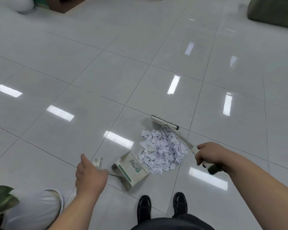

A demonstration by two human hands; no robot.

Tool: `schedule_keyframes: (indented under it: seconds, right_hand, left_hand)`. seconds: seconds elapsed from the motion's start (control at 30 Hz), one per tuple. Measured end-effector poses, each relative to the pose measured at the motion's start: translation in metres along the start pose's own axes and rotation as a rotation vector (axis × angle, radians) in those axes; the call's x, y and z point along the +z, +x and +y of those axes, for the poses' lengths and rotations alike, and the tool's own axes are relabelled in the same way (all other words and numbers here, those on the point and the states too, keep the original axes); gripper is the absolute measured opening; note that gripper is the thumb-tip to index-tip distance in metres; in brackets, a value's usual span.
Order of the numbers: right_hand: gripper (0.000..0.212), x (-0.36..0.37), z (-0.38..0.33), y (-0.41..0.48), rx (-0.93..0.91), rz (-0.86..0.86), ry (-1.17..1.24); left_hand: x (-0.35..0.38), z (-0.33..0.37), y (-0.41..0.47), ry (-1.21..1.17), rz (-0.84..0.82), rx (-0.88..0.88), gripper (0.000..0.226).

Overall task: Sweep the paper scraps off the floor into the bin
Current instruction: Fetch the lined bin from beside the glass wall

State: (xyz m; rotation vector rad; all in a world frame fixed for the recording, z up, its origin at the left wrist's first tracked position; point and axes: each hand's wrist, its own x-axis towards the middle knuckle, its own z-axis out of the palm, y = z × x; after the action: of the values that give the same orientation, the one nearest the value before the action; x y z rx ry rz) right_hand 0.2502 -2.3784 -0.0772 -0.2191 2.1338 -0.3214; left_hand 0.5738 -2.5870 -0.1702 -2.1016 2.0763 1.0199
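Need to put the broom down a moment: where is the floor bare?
Bare tiles lie left of the dustpan, toward the bin, and right of the broom, past the right hand. Crowded: scraps fill the gap between dustpan and broom head; the shoes stand just behind.

— Can the label [134, 164] on the dustpan [131, 170] be read?
— No, its print is too small. The left hand [90, 175] covers part of the dustpan's handle.
— And the bin [32, 213]?
— It is cut off by the bottom edge and partly behind the left forearm [73, 211]. The right hand [208, 153] hides a stretch of the broom [163, 122] handle. The plant [0, 196] runs off the left edge.
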Motion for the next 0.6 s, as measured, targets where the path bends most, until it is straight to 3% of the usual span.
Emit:
schedule_keyframes:
  seconds: [0.1, 0.27, 0.37, 0.6]
  right_hand:
    - [0.059, -0.009, 0.007, -0.020, 0.045, 0.014, 0.141]
    - [0.056, -0.028, 0.045, -0.046, 0.086, 0.024, 0.353]
    - [0.058, -0.046, 0.084, -0.061, 0.138, 0.071, 0.509]
    - [0.035, -0.093, 0.185, -0.104, 0.234, 0.108, 0.882]
  left_hand:
    - [0.005, 0.033, -0.011, 0.090, -0.006, 0.234, 0.090]
    - [0.021, 0.102, -0.022, 0.101, -0.218, 0.593, 0.055]
    - [0.040, 0.145, -0.037, 0.165, -0.384, 0.716, 0.048]
    - [0.108, 0.241, -0.115, 0.367, -0.648, 0.979, 0.041]
